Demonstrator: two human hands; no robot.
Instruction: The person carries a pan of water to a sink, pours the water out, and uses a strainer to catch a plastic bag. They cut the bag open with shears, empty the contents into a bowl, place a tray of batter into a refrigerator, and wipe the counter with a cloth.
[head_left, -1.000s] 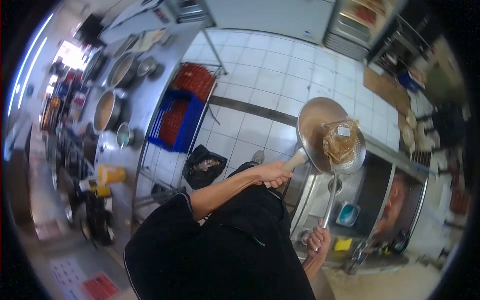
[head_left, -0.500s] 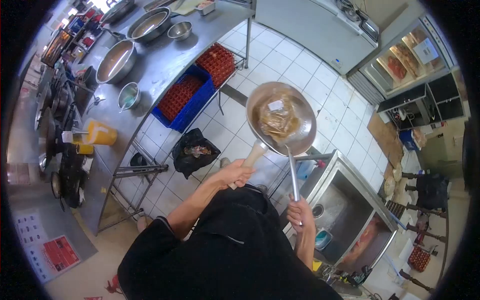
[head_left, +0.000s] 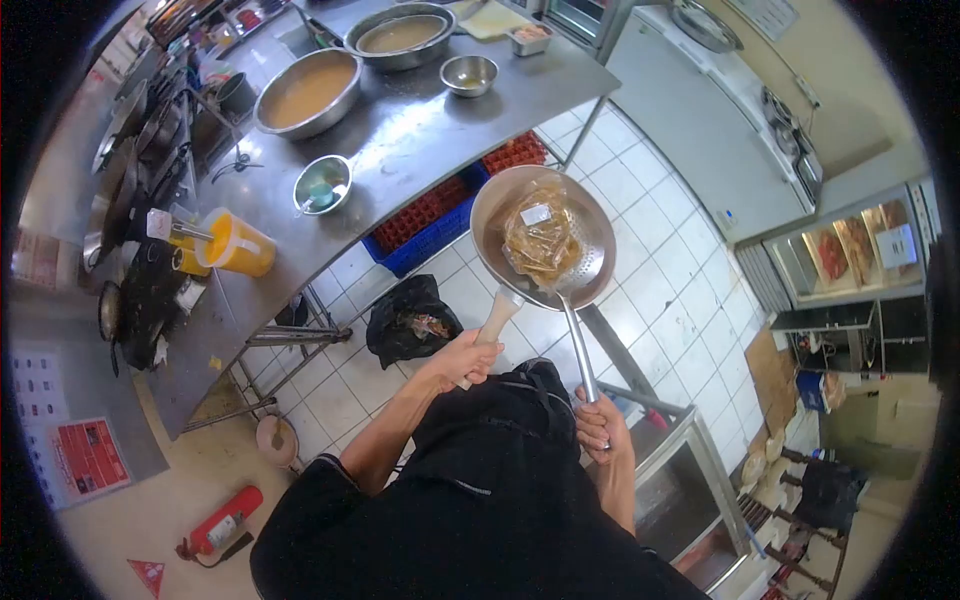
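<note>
My left hand (head_left: 468,362) is wrapped round the pale handle of a wide metal pan (head_left: 493,205), held up in front of me above the floor. In the pan lies a clear plastic bag of brown contents (head_left: 540,245) with a small white label. My right hand (head_left: 603,425) grips the long metal handle of a perforated skimmer (head_left: 595,262). Its holed head rests inside the pan, partly under the bag, so how far it reaches beneath is hidden.
On the left, a steel table (head_left: 410,130) bears a bowl of brownish liquid (head_left: 310,92), small bowls and a yellow jug (head_left: 240,250). Below stand a blue crate (head_left: 415,250) and a black bag (head_left: 405,320). A steel sink (head_left: 690,480) is at right, a fire extinguisher (head_left: 222,522) lower left.
My view has turned, so the table and its bowls sit further right and the sink lower. The pan, bag and skimmer stay together in my hands, slightly further left in view.
</note>
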